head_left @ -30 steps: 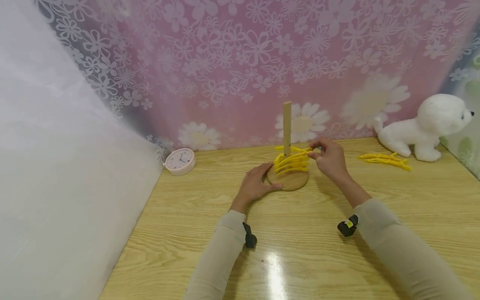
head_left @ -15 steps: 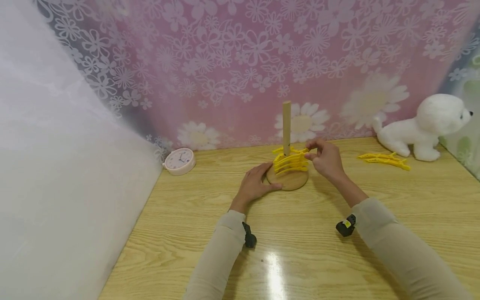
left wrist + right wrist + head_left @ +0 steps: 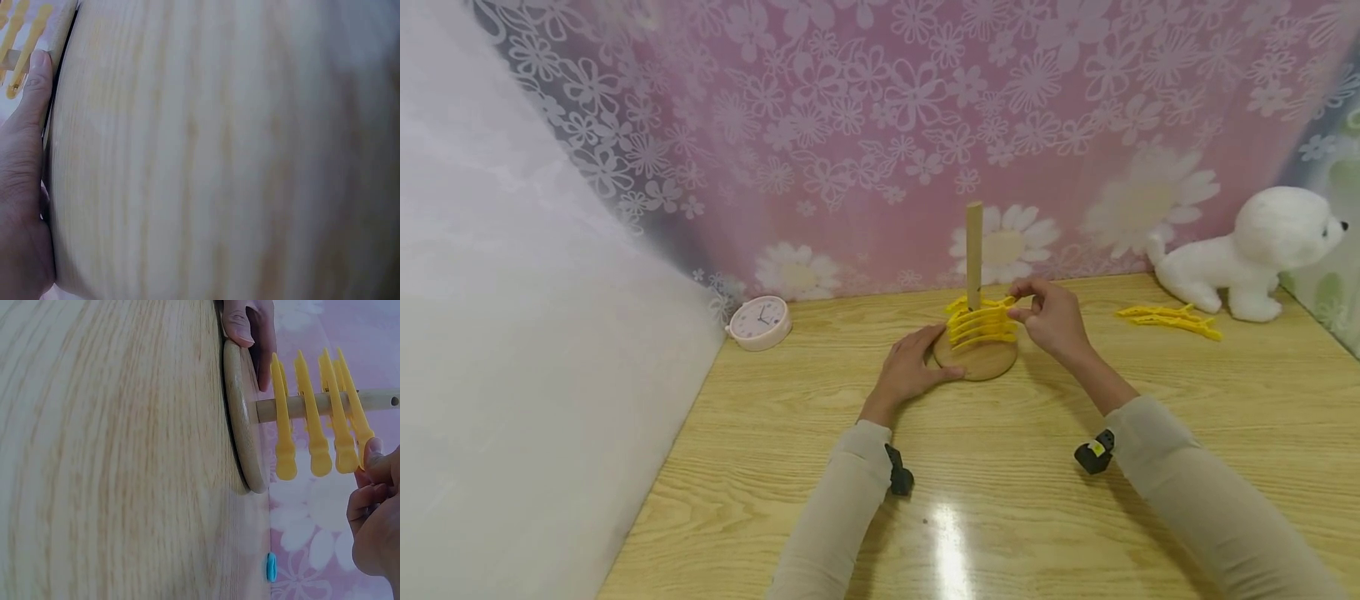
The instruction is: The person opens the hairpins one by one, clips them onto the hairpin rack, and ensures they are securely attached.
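Note:
A wooden stand has an upright post (image 3: 973,254) on a round base (image 3: 985,367). My left hand (image 3: 912,367) holds the base at its left side, thumb on the front rim and fingers behind. Several yellow hair clips (image 3: 285,425) grip the post one above another, seen sideways in the right wrist view. With thumb and fingertips, my right hand (image 3: 1056,321) pinches the broad end of the topmost clip (image 3: 354,403), whose arms lie on both sides of the post. The left wrist view shows mostly tabletop, with the left thumb (image 3: 39,75) beside blurred clips.
More yellow clips (image 3: 1172,321) lie on the table to the right, near a white plush dog (image 3: 1240,258). A pink round clock (image 3: 762,323) stands at the back left. In the right wrist view a small turquoise object (image 3: 271,567) shows near the table's far edge.
My right hand has shifted slightly left with the topmost clip, which has come lower, close over the clips beneath. The left hand keeps its place on the base.

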### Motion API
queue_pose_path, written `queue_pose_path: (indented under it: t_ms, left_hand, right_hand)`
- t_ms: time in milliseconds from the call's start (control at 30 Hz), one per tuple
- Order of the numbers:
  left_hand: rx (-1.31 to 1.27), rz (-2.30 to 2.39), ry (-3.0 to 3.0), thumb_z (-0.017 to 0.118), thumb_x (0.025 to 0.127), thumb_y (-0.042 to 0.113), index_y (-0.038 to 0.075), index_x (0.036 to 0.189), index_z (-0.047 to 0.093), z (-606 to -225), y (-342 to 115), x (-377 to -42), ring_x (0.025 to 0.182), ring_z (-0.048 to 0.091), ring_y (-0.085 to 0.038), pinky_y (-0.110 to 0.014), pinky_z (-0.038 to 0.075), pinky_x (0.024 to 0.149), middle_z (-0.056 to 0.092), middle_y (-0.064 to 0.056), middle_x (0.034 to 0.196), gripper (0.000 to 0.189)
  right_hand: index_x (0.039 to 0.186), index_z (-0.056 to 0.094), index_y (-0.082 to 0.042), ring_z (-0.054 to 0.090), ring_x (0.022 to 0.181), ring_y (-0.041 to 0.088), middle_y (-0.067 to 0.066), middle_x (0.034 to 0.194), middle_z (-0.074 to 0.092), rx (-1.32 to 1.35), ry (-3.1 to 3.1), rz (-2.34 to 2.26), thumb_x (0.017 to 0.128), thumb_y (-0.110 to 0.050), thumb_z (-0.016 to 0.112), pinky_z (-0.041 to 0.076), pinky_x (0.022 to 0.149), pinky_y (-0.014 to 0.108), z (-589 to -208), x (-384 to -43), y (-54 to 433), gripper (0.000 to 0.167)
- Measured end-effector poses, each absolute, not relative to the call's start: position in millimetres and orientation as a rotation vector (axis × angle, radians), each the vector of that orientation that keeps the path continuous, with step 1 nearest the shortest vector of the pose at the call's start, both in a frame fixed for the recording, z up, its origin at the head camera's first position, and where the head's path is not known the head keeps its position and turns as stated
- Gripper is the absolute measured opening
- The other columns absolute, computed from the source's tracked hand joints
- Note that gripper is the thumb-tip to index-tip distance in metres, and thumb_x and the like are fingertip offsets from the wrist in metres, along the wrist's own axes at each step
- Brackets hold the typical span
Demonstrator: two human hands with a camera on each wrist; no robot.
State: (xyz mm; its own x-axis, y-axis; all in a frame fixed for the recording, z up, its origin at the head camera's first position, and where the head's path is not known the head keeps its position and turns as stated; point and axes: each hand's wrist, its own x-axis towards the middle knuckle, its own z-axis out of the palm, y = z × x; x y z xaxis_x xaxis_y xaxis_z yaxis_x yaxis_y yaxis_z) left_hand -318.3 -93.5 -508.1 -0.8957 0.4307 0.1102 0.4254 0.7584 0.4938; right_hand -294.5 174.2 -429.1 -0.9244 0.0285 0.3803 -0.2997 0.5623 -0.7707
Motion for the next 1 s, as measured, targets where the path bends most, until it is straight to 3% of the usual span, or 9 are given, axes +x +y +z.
queue_pose_path:
  t_ms: [600, 700, 900, 1000]
  left_hand:
    - [0.707, 0.841, 2.924, 0.068, 0.087, 0.074, 0.032, 0.165, 0.031, -506.0, -93.4, -316.9, 0.155, 0.031, -0.017, -0.041, 0.019, 0.129, 0.035, 0.005, 0.168, 0.097]
    - [0.696, 0.843, 2.920, 0.067, 0.086, 0.075, 0.033, 0.165, 0.030, -506.1, -93.2, -316.0, 0.155, 0.031, -0.017, -0.041, 0.018, 0.129, 0.034, 0.005, 0.168, 0.097]
    - [0.687, 0.830, 2.923, 0.067, 0.087, 0.075, 0.034, 0.165, 0.029, -506.2, -92.6, -315.6, 0.155, 0.030, -0.018, -0.041, 0.019, 0.129, 0.034, 0.006, 0.168, 0.096]
    - [0.690, 0.827, 2.925, 0.068, 0.087, 0.074, 0.034, 0.166, 0.029, -506.6, -92.7, -315.9, 0.155, 0.030, -0.017, -0.041, 0.018, 0.129, 0.034, 0.006, 0.168, 0.096]
  right_hand:
    - [0.122, 0.072, -0.003, 0.037, 0.048, 0.010, 0.019, 0.120, 0.072, 0.280, -2.451, 1.381, 0.097, -0.005, 0.073, 0.032, 0.042, 0.025, -430.6, -294.0, 178.7, 0.025]
    - [0.125, 0.070, -0.003, 0.044, 0.045, 0.015, 0.018, 0.122, 0.070, 0.284, -2.456, 1.440, 0.099, -0.005, 0.072, 0.039, 0.040, 0.026, -432.1, -293.6, 180.2, 0.027]
    - [0.131, 0.069, -0.005, 0.056, 0.051, 0.038, 0.019, 0.129, 0.067, 0.317, -2.457, 1.515, 0.101, -0.006, 0.068, 0.046, 0.042, 0.030, -433.0, -292.6, 181.7, 0.030]
    - [0.134, 0.068, -0.004, 0.057, 0.052, 0.039, 0.019, 0.134, 0.065, 0.335, -2.451, 1.544, 0.102, -0.006, 0.068, 0.046, 0.042, 0.030, -433.0, -291.7, 182.9, 0.032]
